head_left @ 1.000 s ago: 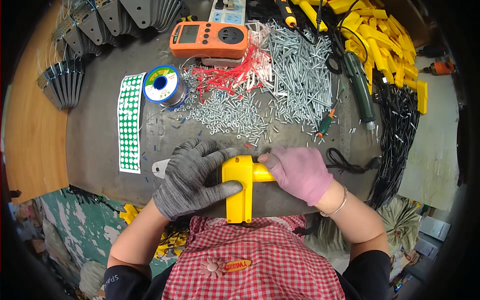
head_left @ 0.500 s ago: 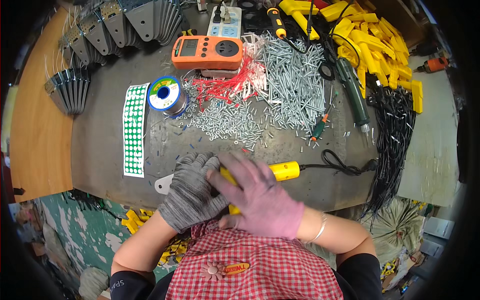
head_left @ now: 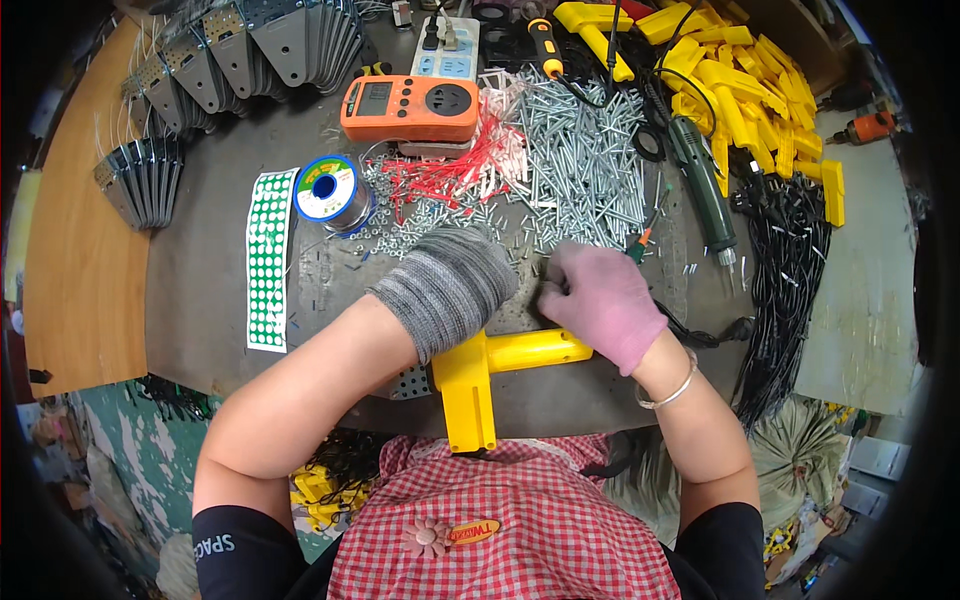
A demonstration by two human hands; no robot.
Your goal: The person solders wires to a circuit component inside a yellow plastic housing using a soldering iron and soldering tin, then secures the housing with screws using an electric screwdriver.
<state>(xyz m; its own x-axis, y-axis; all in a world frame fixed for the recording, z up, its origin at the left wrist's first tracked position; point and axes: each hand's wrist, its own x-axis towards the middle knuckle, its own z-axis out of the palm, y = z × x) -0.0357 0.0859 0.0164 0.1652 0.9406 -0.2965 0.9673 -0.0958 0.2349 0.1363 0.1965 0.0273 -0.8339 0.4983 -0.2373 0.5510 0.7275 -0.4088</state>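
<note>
1. Left hand (head_left: 448,285): in a grey knit glove, curled palm-down over the upper end of the yellow plastic housing (head_left: 478,375); the fingers are bent, though whether they clamp the part or only press on it cannot be told from this angle.
2. Right hand (head_left: 600,300): in a pink glove, fingers drawn together at the edge of the screw pile (head_left: 585,175), just beside the left hand; it appears to pinch something small, which is hidden by the fingers.
3. Yellow plastic housing: T-shaped, lying at the near edge of the desk (head_left: 200,290), its long limb pointing toward the person's checked apron and its short arm running to the right under the right wrist.
4. Screw pile: a broad spread of silver screws in the middle of the desk, touching a bundle of red wire pieces (head_left: 450,170).
5. Orange meter (head_left: 410,105): beyond the screws, near a solder spool (head_left: 327,190) and a strip of green dot stickers (head_left: 268,260).
6. Grey metal brackets (head_left: 270,45): stacked in rows at the far left.
7. Yellow housings (head_left: 740,90) and black cables (head_left: 790,250): heaped at the far right.
</note>
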